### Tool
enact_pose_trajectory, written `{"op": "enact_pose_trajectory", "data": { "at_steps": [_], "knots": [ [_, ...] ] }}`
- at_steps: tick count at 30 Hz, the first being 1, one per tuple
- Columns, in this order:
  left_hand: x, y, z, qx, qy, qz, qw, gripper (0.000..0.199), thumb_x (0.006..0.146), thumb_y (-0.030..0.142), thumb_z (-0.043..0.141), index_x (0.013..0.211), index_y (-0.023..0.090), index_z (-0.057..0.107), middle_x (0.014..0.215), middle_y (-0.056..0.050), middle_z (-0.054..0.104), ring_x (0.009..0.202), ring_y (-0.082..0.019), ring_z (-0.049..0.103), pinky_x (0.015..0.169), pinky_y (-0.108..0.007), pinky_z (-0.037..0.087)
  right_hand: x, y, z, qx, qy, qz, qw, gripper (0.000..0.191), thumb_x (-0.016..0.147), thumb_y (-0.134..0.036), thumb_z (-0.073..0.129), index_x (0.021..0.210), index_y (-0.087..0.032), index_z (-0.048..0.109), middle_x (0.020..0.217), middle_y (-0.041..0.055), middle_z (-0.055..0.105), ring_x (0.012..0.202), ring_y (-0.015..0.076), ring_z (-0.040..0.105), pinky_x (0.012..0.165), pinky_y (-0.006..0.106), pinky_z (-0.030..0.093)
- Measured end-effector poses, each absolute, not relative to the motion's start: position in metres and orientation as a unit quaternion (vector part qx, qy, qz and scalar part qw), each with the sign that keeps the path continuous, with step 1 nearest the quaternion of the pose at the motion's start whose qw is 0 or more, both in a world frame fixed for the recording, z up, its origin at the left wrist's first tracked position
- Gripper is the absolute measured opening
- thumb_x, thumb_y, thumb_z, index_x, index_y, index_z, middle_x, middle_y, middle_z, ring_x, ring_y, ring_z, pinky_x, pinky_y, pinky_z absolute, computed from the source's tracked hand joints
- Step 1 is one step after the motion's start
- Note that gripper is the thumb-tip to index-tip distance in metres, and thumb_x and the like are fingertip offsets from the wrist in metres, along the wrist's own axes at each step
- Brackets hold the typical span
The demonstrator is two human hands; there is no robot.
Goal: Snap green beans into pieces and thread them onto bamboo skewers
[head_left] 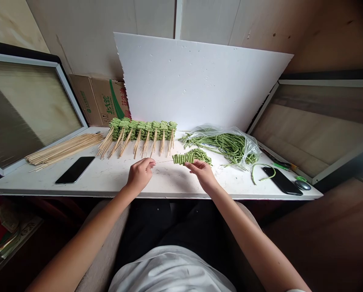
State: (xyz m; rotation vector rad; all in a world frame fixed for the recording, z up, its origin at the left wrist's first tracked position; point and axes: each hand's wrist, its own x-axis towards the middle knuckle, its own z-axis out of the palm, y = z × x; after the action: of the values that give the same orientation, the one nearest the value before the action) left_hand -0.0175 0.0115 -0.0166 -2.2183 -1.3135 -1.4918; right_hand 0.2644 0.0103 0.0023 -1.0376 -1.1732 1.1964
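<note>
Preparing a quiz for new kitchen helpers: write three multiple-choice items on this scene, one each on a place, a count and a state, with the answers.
1. Where do the loose bare bamboo skewers lie?
A) At the left end of the white table
B) At its right end
C) On the floor

2. How many black smartphones lie on the table?
A) One
B) Two
C) Four

3. What state is the bamboo skewer between the left hand and right hand in?
A) Bare
B) Snapped in two
C) Threaded with folded green beans along part of its length

Answers:
1. A, since the bundle rests on the tabletop at the left.
2. B, since one phone lies left and one lies right.
3. C, since the beans sit packed on it, with bare skewer showing toward the left hand.
</note>
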Motion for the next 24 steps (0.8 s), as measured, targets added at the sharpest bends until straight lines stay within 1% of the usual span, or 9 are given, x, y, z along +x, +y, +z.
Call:
{"op": "enact_pose_trajectory", "data": {
  "at_steps": [5, 8, 14, 19, 21, 24],
  "knots": [
    [-0.0185, 0.0129, -0.0169, -0.742, -0.441, -0.501, 0.058, 0.03, 0.086, -0.001, 0.051, 0.09, 0.021, 0.071, 0.082, -0.002, 0.08, 0.077, -0.019, 0.077, 0.072, -0.026, 0.06, 0.267, 0.0112, 0.0017, -0.422, -0.512, 0.503, 0.553, 0.046, 0.067, -0.054, 0.096, 0.064, -0.022, 0.063, 0.07, -0.0009, 0.061, 0.079, 0.0188, 0.058, 0.075, 0.033, 0.043],
    [-0.0191, 0.0131, -0.0171, -0.742, -0.453, -0.493, 0.04, 0.029, 0.087, -0.001, 0.053, 0.09, 0.022, 0.071, 0.083, -0.001, 0.08, 0.078, -0.019, 0.077, 0.073, -0.025, 0.059, 0.2691, 0.0127, 0.0012, -0.42, -0.514, 0.515, 0.543, 0.049, 0.066, -0.054, 0.097, 0.063, -0.022, 0.06, 0.069, -0.0012, 0.059, 0.081, 0.0195, 0.059, 0.076, 0.033, 0.043],
    [-0.0195, 0.0151, -0.0177, -0.749, -0.447, -0.488, 0.031, 0.024, 0.092, 0.003, 0.056, 0.09, 0.022, 0.071, 0.084, -0.002, 0.08, 0.078, -0.019, 0.076, 0.073, -0.026, 0.057, 0.2701, 0.0147, 0.0013, -0.434, -0.506, 0.515, 0.539, 0.046, 0.065, -0.055, 0.097, 0.066, -0.023, 0.064, 0.075, 0.0014, 0.067, 0.089, 0.0237, 0.064, 0.079, 0.035, 0.043],
    [-0.0155, 0.0138, -0.0157, -0.771, -0.427, -0.472, 0.028, 0.018, 0.099, 0.012, 0.059, 0.092, 0.021, 0.072, 0.088, -0.003, 0.08, 0.079, -0.019, 0.075, 0.072, -0.028, 0.054, 0.2695, 0.0142, 0.0034, -0.457, -0.472, 0.52, 0.546, 0.041, 0.065, -0.053, 0.096, 0.071, -0.023, 0.069, 0.088, 0.0043, 0.075, 0.101, 0.0256, 0.066, 0.083, 0.035, 0.043],
    [-0.013, 0.0114, -0.0146, -0.772, -0.427, -0.47, 0.022, 0.019, 0.1, 0.013, 0.058, 0.092, 0.021, 0.073, 0.088, -0.003, 0.08, 0.078, -0.019, 0.074, 0.072, -0.028, 0.054, 0.2688, 0.0137, 0.0039, -0.46, -0.452, 0.527, 0.554, 0.041, 0.063, -0.053, 0.096, 0.073, -0.023, 0.07, 0.091, 0.0048, 0.075, 0.104, 0.0259, 0.065, 0.082, 0.034, 0.043],
    [-0.0106, 0.0074, -0.0119, -0.765, -0.443, -0.467, 0.021, 0.018, 0.101, 0.015, 0.059, 0.094, 0.021, 0.074, 0.088, -0.003, 0.08, 0.078, -0.019, 0.075, 0.073, -0.028, 0.053, 0.268, 0.0131, 0.0047, -0.452, -0.438, 0.536, 0.563, 0.043, 0.061, -0.053, 0.096, 0.072, -0.023, 0.067, 0.09, 0.0042, 0.073, 0.103, 0.0258, 0.065, 0.081, 0.034, 0.043]
  ]
}}
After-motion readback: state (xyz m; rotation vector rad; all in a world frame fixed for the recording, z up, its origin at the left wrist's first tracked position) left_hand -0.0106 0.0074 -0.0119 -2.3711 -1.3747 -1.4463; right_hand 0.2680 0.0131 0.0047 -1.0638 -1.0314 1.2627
